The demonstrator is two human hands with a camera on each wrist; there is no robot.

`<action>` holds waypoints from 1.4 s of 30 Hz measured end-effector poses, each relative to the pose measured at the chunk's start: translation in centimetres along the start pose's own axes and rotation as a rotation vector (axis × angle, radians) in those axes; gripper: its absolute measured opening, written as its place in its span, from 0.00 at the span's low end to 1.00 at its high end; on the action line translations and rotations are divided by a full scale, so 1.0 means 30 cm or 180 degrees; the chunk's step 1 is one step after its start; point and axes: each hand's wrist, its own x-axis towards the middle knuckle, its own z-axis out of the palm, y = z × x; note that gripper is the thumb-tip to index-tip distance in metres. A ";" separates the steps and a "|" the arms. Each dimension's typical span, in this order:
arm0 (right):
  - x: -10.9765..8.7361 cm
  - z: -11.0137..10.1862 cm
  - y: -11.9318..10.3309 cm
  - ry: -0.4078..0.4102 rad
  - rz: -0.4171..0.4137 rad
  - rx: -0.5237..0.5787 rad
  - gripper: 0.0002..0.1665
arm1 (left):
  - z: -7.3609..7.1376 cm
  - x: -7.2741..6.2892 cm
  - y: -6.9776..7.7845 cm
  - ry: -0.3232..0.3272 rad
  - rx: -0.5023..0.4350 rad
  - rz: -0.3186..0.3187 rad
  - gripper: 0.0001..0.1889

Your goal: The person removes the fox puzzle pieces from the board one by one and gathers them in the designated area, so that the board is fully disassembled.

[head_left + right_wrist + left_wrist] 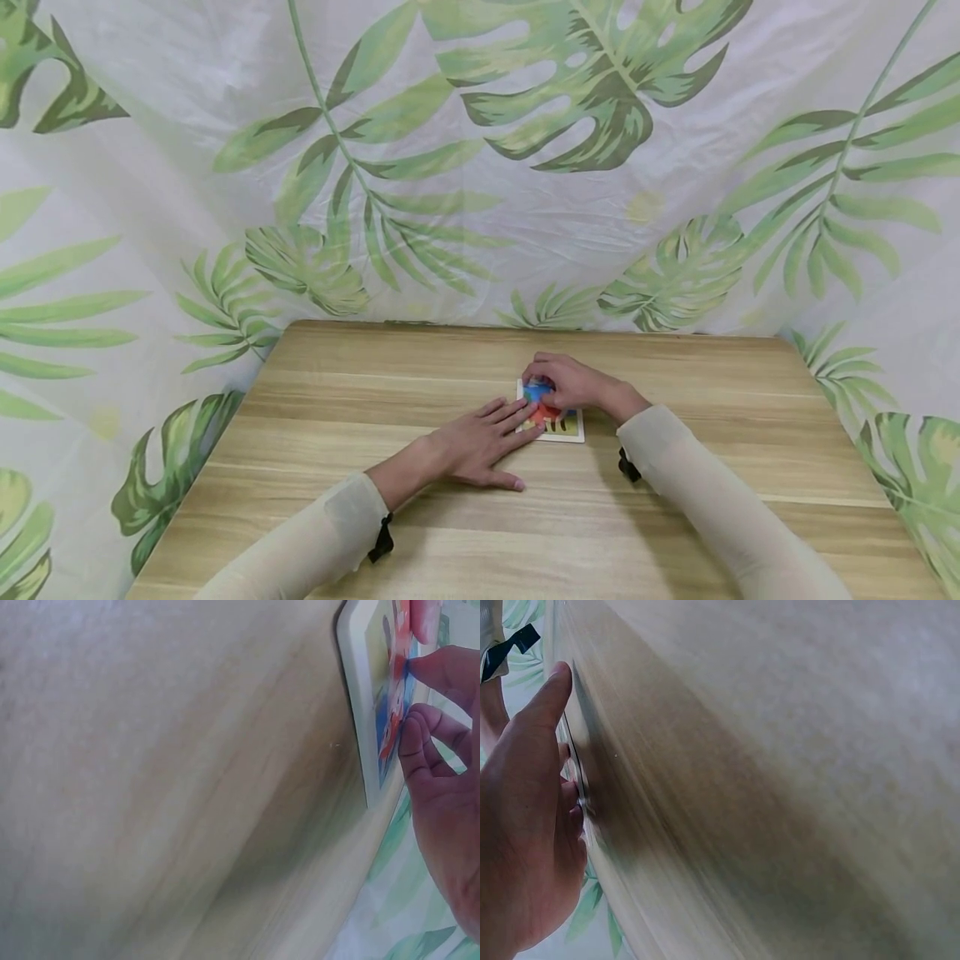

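Note:
A small picture puzzle (pixel 567 427) with a white border lies on the wooden table, its face blue, red and yellow. My left hand (pixel 480 446) lies flat with spread fingers, the fingertips resting on the puzzle's left side and the thumb on the table. My right hand (pixel 573 385) reaches over the puzzle from the right, thumb and fingers curled at a blue puzzle piece (pixel 536 391) near its top. The right wrist view has the right hand's fingertips against the face of the puzzle (pixel 381 690); the piece's outline is mostly hidden.
The wooden table (pixel 322 375) stretches out on all sides of the puzzle. A leaf-patterned cloth (pixel 465 183) hangs behind the table's far edge and along both sides. Dark straps (pixel 382 540) hang beneath the wrists.

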 end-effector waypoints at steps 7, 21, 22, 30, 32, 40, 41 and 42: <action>0.003 -0.005 0.013 -0.0014 -0.0023 0.0077 0.18 | -0.009 0.001 -0.001 0.0015 -0.0114 0.0026 0.47; 0.019 -0.030 0.017 -0.0169 -0.0025 0.0149 0.20 | -0.007 0.016 -0.001 0.0065 -0.0128 0.0053 0.48; 0.020 -0.031 0.017 -0.0175 -0.0030 0.0162 0.20 | -0.007 0.016 -0.002 0.0070 -0.0120 0.0061 0.48; 0.026 -0.035 0.007 -0.0216 -0.0009 0.0188 0.20 | -0.008 0.016 0.000 0.0062 -0.0059 0.0067 0.47; 0.027 -0.035 0.005 -0.0227 0.0008 0.0176 0.20 | -0.008 0.015 0.000 0.0058 -0.0050 0.0066 0.47; 0.033 -0.027 0.012 -0.0203 0.0038 0.0157 0.20 | -0.002 0.016 -0.003 0.0084 -0.0069 0.0077 0.48; 0.033 -0.027 0.013 -0.0199 0.0036 0.0163 0.20 | -0.001 0.017 -0.004 0.0088 -0.0069 0.0080 0.48; 0.032 -0.027 0.013 -0.0195 0.0035 0.0172 0.20 | 0.000 0.017 -0.005 0.0086 -0.0069 0.0082 0.48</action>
